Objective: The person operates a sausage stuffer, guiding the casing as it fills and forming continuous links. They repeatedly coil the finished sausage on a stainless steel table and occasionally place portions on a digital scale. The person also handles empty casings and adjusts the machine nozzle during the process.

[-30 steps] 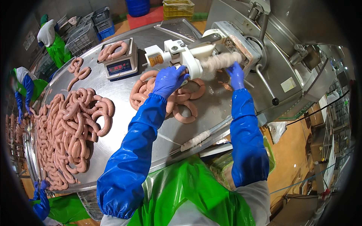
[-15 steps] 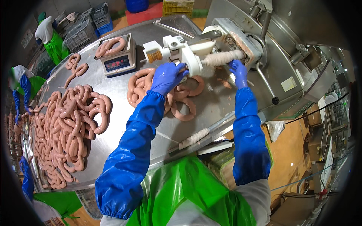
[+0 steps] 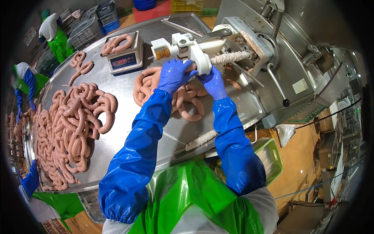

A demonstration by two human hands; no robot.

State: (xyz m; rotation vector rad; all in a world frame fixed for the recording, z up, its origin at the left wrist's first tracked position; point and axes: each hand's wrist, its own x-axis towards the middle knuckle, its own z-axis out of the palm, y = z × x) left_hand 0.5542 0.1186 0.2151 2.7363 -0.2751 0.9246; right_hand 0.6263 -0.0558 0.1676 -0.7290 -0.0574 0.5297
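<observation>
My green apron (image 3: 194, 195) filled the view nearest me, with both blue sleeves running up over the steel bench (image 3: 117, 156). A pale, empty length of casing (image 3: 200, 140) lay at the bench's near edge, between my forearms. Beyond it sat a small heap of ring sausages (image 3: 187, 105), just under my hands. My left hand (image 3: 175, 74), in its blue glove, had its grip closed around the near side of the white linking head (image 3: 191, 50). My right hand (image 3: 212, 80) pressed up against the underside of that same white piece; whether its grip was clamped on it I could not tell. From the head a gathered casing on the filling tube (image 3: 230, 58) ran right into the steel filling machine (image 3: 272, 46). Left of my hands stood a scale (image 3: 124, 60) carrying sausage rings, and a big pile of sausages (image 3: 66, 128) covered the bench's far left side.
</observation>
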